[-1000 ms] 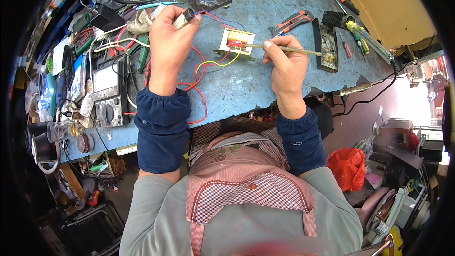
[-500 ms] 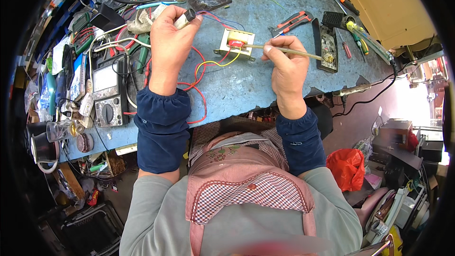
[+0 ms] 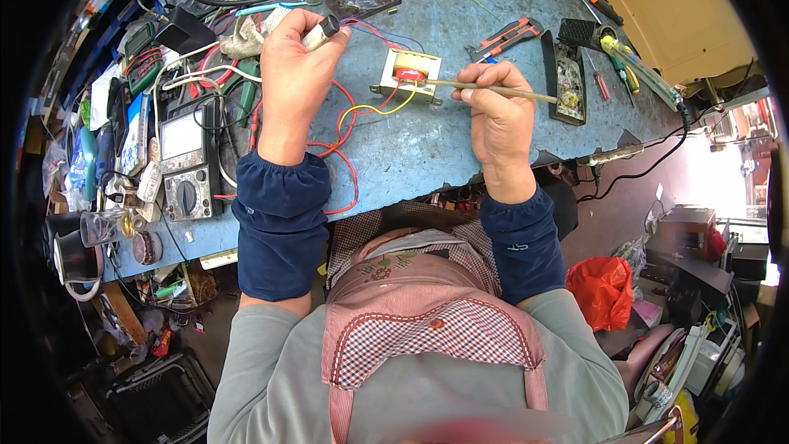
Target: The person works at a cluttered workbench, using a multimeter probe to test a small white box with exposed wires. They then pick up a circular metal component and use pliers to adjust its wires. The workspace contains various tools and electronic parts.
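Note:
A small transformer (image 3: 415, 67) with a white metal frame, yellow and red winding, and red and yellow leads sits mid-bench. My right hand (image 3: 501, 107) grips a long thin pale rod (image 3: 534, 94) whose far tip reaches the red part of the transformer. My left hand (image 3: 300, 74) is closed around a pale cylinder with a black end (image 3: 327, 28), left of the transformer. A crumpled grey cloth (image 3: 240, 43) and red and blue wires lie beside it.
The worn blue bench (image 3: 411, 156) holds an analogue multimeter (image 3: 189, 164) and tangled tools at left, red-handled pliers (image 3: 514, 37), an open black tray (image 3: 567, 90), and screwdrivers (image 3: 625, 74) at right. A red bag (image 3: 598, 296) is below the bench.
My right hand's fingers and thumb have shifted slightly around the rod, turning a little. The left hand, transformer and rod tip stay in about the same places.

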`<state>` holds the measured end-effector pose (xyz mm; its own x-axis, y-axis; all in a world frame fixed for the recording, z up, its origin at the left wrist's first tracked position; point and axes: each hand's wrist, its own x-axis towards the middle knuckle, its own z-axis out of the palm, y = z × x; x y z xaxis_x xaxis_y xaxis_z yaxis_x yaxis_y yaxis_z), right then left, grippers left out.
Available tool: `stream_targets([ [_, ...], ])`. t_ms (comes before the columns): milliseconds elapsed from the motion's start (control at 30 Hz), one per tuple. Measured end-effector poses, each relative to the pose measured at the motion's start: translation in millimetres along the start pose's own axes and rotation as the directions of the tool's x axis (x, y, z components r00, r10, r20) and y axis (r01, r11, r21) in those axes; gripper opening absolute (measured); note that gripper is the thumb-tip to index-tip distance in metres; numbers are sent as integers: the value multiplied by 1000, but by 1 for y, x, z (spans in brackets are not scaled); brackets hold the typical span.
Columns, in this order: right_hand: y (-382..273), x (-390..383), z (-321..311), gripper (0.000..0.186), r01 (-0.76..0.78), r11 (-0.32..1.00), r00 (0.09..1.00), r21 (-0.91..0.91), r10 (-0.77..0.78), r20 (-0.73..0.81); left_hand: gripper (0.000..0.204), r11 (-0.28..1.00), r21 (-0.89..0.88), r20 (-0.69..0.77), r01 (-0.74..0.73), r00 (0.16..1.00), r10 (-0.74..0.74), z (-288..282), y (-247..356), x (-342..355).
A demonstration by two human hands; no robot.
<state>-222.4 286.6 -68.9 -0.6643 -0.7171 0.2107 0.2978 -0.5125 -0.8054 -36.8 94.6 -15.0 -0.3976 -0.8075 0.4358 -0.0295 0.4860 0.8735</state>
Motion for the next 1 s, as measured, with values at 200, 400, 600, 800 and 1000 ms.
stream_targets([
  [200, 1, -1, -1, 19, 13, 1000, 999, 4, -14, 44, 20, 1000, 22, -4, -2, 1000, 2, 1, -1, 0],
  [400, 1, 0, -4, 21, -35, 999, 999, 3, 35, 34, 20, 999, 42, 6, 22, 1000, -23, 1, -1, 1],
  [600, -4, 0, -3, 21, -88, 995, 994, 42, 85, 66, 19, 999, 35, 19, -5, 1000, 4, 0, -3, 3],
  [800, -9, -4, 2, 12, -142, 989, 987, 44, 138, 88, 26, 965, 177, -58, -195, 976, 208, 4, -16, -3],
  [1000, -11, -4, -19, 14, -264, 941, 948, 210, 214, 236, 23, 998, 57, -51, 38, 998, -35, 14, -6, -6],
])
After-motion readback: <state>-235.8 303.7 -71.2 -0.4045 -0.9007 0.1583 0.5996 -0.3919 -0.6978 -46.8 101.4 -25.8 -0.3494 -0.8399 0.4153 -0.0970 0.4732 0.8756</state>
